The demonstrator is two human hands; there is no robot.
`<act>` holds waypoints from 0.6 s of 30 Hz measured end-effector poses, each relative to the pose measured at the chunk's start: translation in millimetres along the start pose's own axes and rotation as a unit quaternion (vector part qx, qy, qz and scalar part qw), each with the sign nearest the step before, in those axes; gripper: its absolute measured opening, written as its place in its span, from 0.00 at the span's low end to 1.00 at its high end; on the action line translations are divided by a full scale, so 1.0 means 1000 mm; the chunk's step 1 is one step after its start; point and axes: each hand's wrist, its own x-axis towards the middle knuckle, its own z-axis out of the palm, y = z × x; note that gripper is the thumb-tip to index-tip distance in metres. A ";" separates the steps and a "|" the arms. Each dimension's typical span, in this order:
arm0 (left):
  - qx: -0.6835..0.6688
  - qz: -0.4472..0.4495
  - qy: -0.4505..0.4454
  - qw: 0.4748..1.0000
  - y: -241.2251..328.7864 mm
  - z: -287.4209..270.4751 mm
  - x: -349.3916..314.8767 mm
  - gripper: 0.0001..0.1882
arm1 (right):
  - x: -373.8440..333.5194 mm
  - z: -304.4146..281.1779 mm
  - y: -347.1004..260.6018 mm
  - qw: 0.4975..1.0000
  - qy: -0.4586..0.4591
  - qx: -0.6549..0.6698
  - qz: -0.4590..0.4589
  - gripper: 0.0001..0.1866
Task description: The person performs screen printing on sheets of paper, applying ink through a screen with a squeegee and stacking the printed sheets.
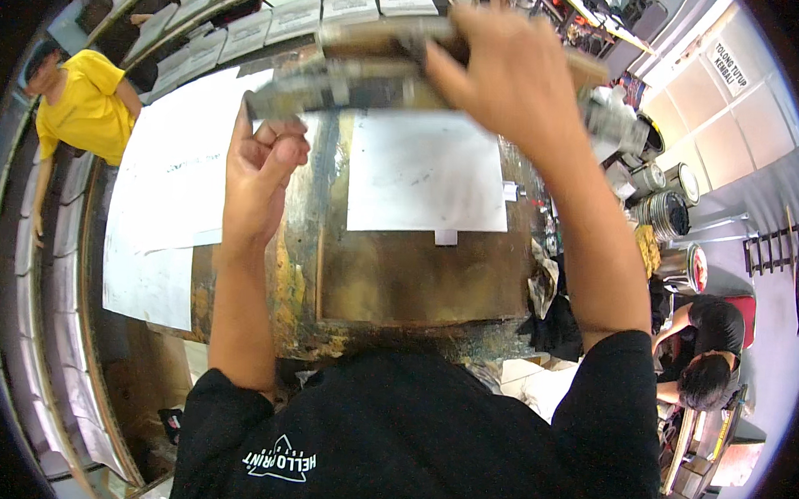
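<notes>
A stained printing screen frame (353,93) is raised, tilted up, and seen nearly edge-on. My left hand (265,168) is at its left end, index finger up against the edge, other fingers curled below. Above the frame, my right hand (514,72) is closed round a brown wooden bar, which looks like a squeegee (373,39); motion blurs both. Below the frame, a white sheet (425,175) with faint dark marks lies on a brown board (416,281). A small pale tab (445,237) sits at the sheet's near edge, another tab (510,192) at its right.
Large white sheets (170,186) cover the table's left side. Racks of printed sheets (294,17) run along the back and left. Paint cans (664,212) and dark rags (553,314) crowd the right. A person in yellow (85,102) stands left; another in black (712,343) sits right.
</notes>
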 end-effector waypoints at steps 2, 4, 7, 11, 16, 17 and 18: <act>0.025 -0.041 -0.035 0.998 0.018 -0.008 -0.018 0.57 | -0.029 0.001 -0.015 0.998 -0.067 -0.010 -0.017 0.23; 0.182 -0.088 -0.003 0.979 0.009 -0.003 -0.047 0.48 | -0.053 0.010 -0.017 0.987 -0.147 0.025 -0.054 0.22; 0.199 -0.066 -0.001 0.978 -0.056 -0.022 -0.087 0.48 | -0.091 0.042 -0.013 0.969 -0.229 0.062 -0.064 0.22; 0.461 0.012 -0.007 0.887 -0.104 -0.041 -0.112 0.58 | -0.116 0.078 -0.011 0.969 -0.233 0.079 -0.017 0.22; 0.510 0.054 -0.028 0.858 -0.130 -0.051 -0.117 0.66 | -0.068 0.159 0.043 0.992 -0.125 -0.017 0.002 0.26; 0.515 0.062 -0.030 0.855 -0.129 -0.051 -0.116 0.66 | -0.056 0.177 0.058 0.992 -0.120 -0.031 0.001 0.26; 0.521 0.072 -0.031 0.850 -0.127 -0.051 -0.114 0.67 | -0.043 0.194 0.071 0.995 -0.094 -0.040 -0.013 0.25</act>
